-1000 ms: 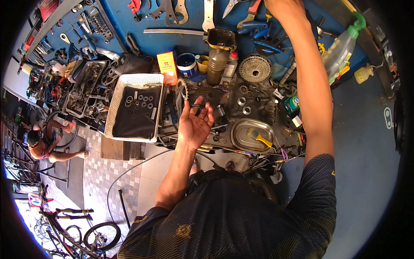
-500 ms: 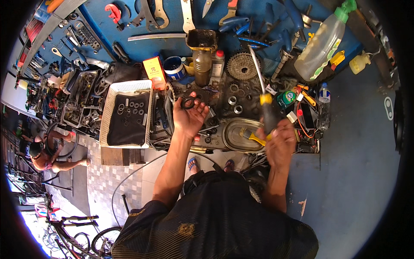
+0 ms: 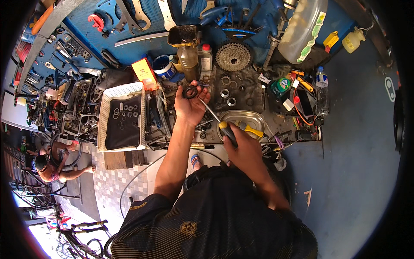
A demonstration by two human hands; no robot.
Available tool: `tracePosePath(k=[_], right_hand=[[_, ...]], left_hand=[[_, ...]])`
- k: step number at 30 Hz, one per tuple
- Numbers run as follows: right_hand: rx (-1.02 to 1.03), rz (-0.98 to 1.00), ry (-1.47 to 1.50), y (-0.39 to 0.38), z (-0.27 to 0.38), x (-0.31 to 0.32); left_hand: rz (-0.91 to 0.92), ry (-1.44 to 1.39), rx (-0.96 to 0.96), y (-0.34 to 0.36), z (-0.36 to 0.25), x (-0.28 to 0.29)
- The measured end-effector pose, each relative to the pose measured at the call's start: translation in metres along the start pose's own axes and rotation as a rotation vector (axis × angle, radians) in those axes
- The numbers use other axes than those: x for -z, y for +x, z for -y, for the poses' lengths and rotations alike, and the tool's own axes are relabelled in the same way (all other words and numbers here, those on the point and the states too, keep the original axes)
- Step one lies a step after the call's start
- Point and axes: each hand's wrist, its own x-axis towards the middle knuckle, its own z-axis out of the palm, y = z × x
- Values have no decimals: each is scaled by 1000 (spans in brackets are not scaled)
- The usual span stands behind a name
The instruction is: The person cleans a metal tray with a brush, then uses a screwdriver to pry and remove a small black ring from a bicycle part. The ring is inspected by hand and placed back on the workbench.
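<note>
My left hand is palm up over the workbench, its fingers curled around a black ring-shaped part. Gripped by its black and yellow handle, a screwdriver is in my right hand. Its shaft slants up and left, and the tip reaches the ring; whether it touches cannot be made out. Below the shaft lies an oval metal tray with a yellow-handled brush. Loose metal rings rest on the greasy bench beyond my hands.
A white basket with small washers on dark cloth stands at left. Behind are a bicycle cassette, a brown bottle and a yellow box. A green bottle and a water bottle stand at right. Another person crouches far left.
My right hand has lowered the screwdriver from upright and swung it left, bringing its tip to the ring in my left hand. The whole view has shifted slightly.
</note>
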Motion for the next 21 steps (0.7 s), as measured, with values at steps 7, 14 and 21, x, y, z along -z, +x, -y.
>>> tracePosePath(k=[7, 14, 21], right_hand=[[116, -74, -228, 18, 19, -13], [90, 23, 23, 26, 6, -25], [143, -117, -152, 23, 10, -28]], left_hand=[[8, -55, -2, -10, 5, -7], [38, -88, -19, -12, 5, 2], [69, -97, -29, -12, 5, 4]])
